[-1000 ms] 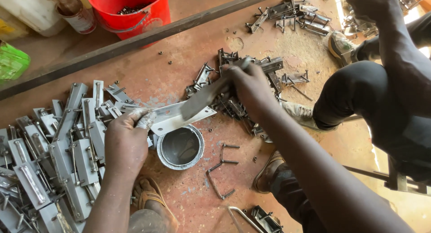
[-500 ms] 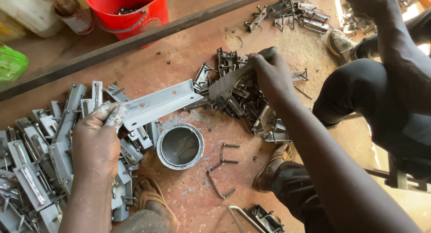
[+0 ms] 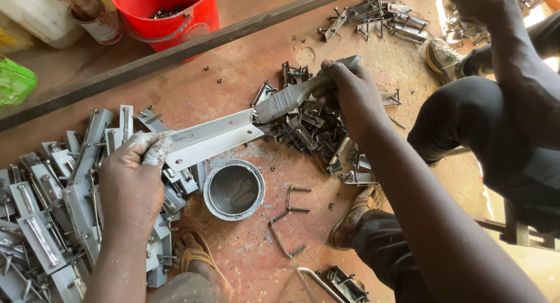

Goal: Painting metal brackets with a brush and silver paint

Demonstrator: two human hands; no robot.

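Paint covers most of the flat metal bracket (image 3: 213, 138), pinched by the left hand (image 3: 131, 183); the right hand (image 3: 350, 96) grips the brush (image 3: 291, 96). Unpainted dark pieces (image 3: 315, 134) remain.

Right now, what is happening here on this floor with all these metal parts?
A person's left hand holds a flat grey metal bracket over a small paint tin. The right hand presses a paintbrush against the bracket's far end. Painted grey pieces lie piled on the left, and bare metal pieces lie under the right hand.

can (image 3: 234, 190): on the floor (image 3: 245, 93), below the metal plate (image 3: 213, 138)
painted parts (image 3: 52, 204): left of the can
bucket (image 3: 166, 14): behind the bar (image 3: 175, 52)
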